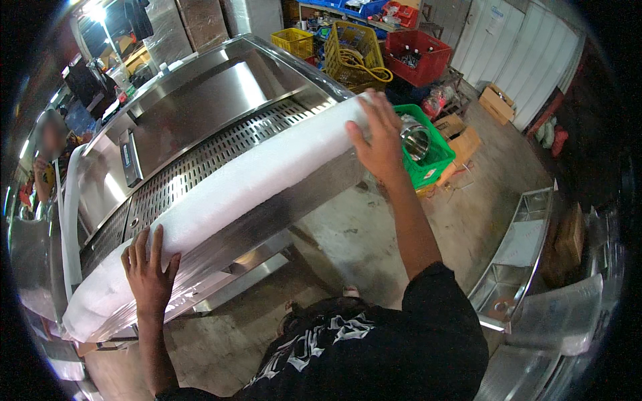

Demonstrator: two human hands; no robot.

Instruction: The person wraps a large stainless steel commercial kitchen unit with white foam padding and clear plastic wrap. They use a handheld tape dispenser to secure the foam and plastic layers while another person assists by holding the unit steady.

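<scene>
A long white foam strip (247, 177) runs along the front edge of a stainless steel unit (200, 100) with slotted grates (221, 144). Near the strip's left part, my left hand (148, 271) lies against it with fingers spread, touching its front side. My right hand (380, 137) rests at the strip's far right end, fingers stretched and thumb apart on the foam. Clear film (120, 321) hangs below the strip at the left. Another narrow white foam strip (69, 227) stands along the unit's left side. A small dark panel (129, 158) sits on the unit's inner left wall.
A green crate (435, 154) with metal parts stands on the floor beyond my right hand, near cardboard boxes (461, 137). Yellow (348, 50) and red crates (418, 57) stand behind. At the right are a steel sink unit (518, 254) and film-wrapped pieces. Another person (50, 140) is at far left.
</scene>
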